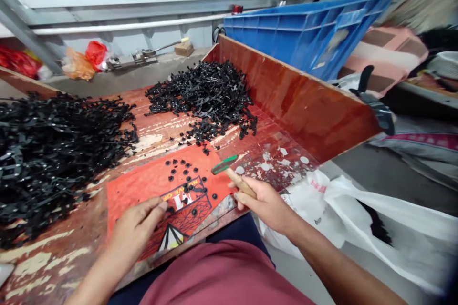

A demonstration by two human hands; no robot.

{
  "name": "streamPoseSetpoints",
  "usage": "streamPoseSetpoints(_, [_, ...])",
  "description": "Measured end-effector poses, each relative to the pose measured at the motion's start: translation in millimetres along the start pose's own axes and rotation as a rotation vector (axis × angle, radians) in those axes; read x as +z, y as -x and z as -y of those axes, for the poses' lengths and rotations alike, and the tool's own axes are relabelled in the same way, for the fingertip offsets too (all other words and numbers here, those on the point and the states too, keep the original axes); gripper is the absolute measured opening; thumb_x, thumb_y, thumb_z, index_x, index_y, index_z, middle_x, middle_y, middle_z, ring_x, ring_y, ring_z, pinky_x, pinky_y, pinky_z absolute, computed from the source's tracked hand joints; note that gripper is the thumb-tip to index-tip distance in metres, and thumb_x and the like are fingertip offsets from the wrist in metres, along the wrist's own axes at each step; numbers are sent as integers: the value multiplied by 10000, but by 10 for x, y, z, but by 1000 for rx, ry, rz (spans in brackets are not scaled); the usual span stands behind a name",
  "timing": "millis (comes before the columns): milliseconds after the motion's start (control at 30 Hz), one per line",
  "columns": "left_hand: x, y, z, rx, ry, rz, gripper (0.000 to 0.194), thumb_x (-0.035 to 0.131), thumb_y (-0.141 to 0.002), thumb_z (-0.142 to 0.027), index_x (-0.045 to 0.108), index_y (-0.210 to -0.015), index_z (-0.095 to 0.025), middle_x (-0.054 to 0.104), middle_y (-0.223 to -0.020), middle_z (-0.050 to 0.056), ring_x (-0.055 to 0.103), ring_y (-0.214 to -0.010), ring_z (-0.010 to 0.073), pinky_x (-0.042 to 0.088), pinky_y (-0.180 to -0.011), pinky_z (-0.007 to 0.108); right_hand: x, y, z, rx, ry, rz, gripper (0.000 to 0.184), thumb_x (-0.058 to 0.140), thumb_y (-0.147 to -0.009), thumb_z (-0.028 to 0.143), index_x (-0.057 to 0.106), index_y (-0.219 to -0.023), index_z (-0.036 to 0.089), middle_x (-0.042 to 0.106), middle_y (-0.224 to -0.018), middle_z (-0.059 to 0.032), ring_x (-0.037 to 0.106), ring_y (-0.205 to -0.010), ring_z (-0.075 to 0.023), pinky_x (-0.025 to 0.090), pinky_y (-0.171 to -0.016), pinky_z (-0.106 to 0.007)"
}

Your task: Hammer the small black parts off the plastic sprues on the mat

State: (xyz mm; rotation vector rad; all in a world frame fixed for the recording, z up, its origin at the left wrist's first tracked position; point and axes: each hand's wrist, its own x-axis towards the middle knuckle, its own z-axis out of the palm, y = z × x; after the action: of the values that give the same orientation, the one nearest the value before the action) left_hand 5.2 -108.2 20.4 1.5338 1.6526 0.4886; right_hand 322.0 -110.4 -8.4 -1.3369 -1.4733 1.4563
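Note:
My right hand (263, 200) grips the wooden handle of a small hammer-like tool (241, 183) with a green, bar-shaped head across its end. The tool is above the right edge of an orange-red printed sheet (138, 186). Across that sheet lie several small black round plastic pieces (194, 211), apart from one another. My left hand (139, 219) is low over the sheet's left part, thumb and fingers pressed together. A dark piece (171, 209) is right at its fingertips; whether it is pinched or only beside them I cannot tell.
Large heaps of black plastic parts lie at left (53, 152) and at the back (207, 90) of the worn red table. A red board (304, 105) walls the right side, with a blue crate (279, 38) behind. A white bag (322, 209) hangs at the right front.

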Motion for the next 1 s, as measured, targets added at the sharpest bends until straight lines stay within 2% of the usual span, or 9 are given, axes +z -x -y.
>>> streamPoseSetpoints(133, [299, 44, -24, 86, -189, 59, 481, 399, -930, -567, 623, -685, -220, 690, -724, 30, 626, -737, 225, 425, -683, 302, 26, 195, -88, 1, 183, 7, 104, 551, -925, 243, 631, -882, 191, 593, -714, 34, 547, -687, -141, 392, -669, -261])
streamPoseSetpoints(200, [395, 50, -75, 128, -248, 65, 485, 370, -948, -562, 588, -682, -220, 665, -704, 30, 607, -701, 216, 401, -671, 307, 51, 223, -109, 12, 195, 4, 107, 538, -930, 233, 619, -874, 191, 592, -706, 40, 547, -680, -135, 393, -672, -255])
streamPoseSetpoints(333, [483, 35, -127, 153, -313, 37, 485, 332, -969, -541, 552, -680, -219, 655, -712, 39, 597, -700, 215, 380, -679, 309, 81, 219, -114, 14, 221, -11, 98, 524, -930, 204, 621, -918, 197, 586, -688, 55, 545, -662, -123, 391, -657, -236])
streamPoseSetpoints(433, [513, 25, -124, 141, -361, 44, 486, 324, -975, -521, 518, -644, -223, 637, -670, 37, 598, -684, 216, 359, -662, 303, 86, 229, -73, -18, 287, -7, 117, 541, -926, 194, 625, -846, 194, 571, -663, 58, 535, -635, -116, 368, -611, -226])
streamPoseSetpoints(500, [525, 27, -119, 128, -382, 46, 482, 329, -971, -516, 516, -636, -224, 635, -659, 38, 605, -688, 220, 346, -652, 299, 92, 250, -29, -37, 319, 7, 135, 541, -942, 210, 676, -937, 201, 587, -661, 52, 549, -626, -121, 375, -595, -224])
streamPoseSetpoints(567, [530, 32, -119, 93, -386, 45, 480, 337, -962, -525, 520, -636, -223, 637, -656, 38, 607, -684, 221, 336, -644, 296, 105, 277, 23, -56, 319, 29, 267, 519, -976, 245, 680, -1189, 238, 670, -767, 28, 605, -687, -140, 432, -641, -229])
streamPoseSetpoints(667, [527, 31, -130, 31, -387, 54, 476, 340, -948, -539, 537, -650, -225, 627, -643, 35, 596, -665, 223, 317, -625, 293, 138, 317, 102, -125, 292, 79, 417, 471, -1016, 269, 553, -1420, 334, 710, -1189, -12, 667, -1002, -184, 490, -881, -285])
streamPoseSetpoints(767, [528, 20, -140, -1, -370, 59, 485, 329, -939, -558, 510, -634, -227, 564, -585, 16, 557, -619, 211, 295, -601, 289, 167, 339, 168, -175, 288, 115, 432, 439, -1033, 264, 526, -1440, 378, 607, -1402, 7, 616, -1191, -203, 444, -1034, -333])
streamPoseSetpoints(1000, [546, 25, -142, 49, -386, 52, 477, 341, -941, -534, 481, -610, -221, 522, -556, 6, 517, -576, 188, 283, -590, 284, 138, 349, 220, -189, 276, 112, 445, 416, -1041, 237, 504, -1448, 395, 588, -1425, 29, 604, -1223, -187, 456, -1044, -325])
